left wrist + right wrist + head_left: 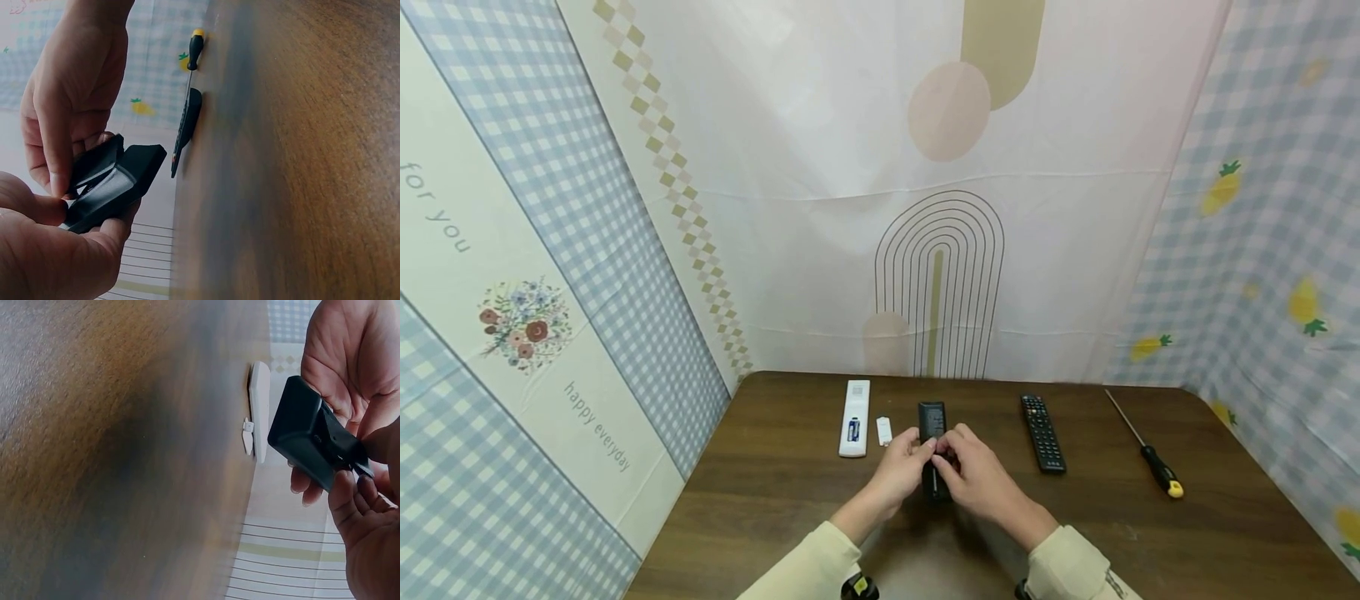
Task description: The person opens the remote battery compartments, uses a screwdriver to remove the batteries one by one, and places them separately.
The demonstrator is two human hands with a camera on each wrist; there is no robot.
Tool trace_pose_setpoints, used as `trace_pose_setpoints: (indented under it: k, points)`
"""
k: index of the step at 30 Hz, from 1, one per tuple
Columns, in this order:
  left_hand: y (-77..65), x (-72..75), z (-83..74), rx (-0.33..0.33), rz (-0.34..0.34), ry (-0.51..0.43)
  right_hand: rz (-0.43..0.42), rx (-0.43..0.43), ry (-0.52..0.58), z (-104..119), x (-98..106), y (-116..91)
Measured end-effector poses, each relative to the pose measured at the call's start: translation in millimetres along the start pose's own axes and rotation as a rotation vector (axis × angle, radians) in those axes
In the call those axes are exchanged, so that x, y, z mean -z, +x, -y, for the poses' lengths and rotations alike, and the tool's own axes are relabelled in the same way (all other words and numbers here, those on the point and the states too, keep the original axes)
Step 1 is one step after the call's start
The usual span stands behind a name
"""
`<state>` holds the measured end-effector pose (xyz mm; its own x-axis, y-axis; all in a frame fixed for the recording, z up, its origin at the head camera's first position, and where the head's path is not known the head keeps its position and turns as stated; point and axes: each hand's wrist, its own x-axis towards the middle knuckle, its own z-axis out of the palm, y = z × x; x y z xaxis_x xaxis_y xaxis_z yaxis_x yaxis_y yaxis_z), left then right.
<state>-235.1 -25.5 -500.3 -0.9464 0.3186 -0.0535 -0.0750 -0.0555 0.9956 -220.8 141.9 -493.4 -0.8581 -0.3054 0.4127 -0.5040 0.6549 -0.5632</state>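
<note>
A black remote control (932,415) is held above the table between both hands, its back facing up. My left hand (893,475) grips the remote's body from the side, fingers beneath it in the left wrist view. With thumb and fingers my right hand (983,477) pinches the black battery cover (99,161), which stands tilted up from the remote's back with a gap under it. Fingers hide part of the battery compartment, and I cannot tell whether batteries are inside.
Left of the hands lies a white remote (855,400), its compartment open on blue batteries (853,429). Beside it is a small white cover (883,431). Another black remote (1042,433) and a black-and-yellow screwdriver (1161,471) lie to the right on the wooden table (760,483).
</note>
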Motion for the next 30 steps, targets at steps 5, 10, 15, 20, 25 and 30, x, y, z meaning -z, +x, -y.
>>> trace_pose_setpoints:
  k: [5, 10, 15, 20, 25, 30]
  points:
    - [-1.0, 0.7, 0.3, 0.0, -0.005, 0.019, 0.008, 0.011, 0.033, 1, 1, -1]
    - [-1.5, 1.2, 2.3, -0.006, -0.011, 0.018, 0.028, 0.013, 0.088, 2, 3, -2]
    - [-0.9, 2.4, 4.1, -0.006, -0.011, 0.001, 0.034, 0.002, 0.134, 4, 5, -4]
    - [-1.1, 3.3, 3.6, 0.008, -0.008, -0.019, 0.029, -0.037, 0.173, 5, 8, -6]
    - [-1.6, 3.1, 3.0, 0.013, -0.008, -0.019, 0.031, -0.042, 0.192, 5, 10, -7]
    - [1.1, 3.5, 4.3, 0.03, -0.024, -0.015, 0.027, -0.038, 0.188, 4, 11, -9]
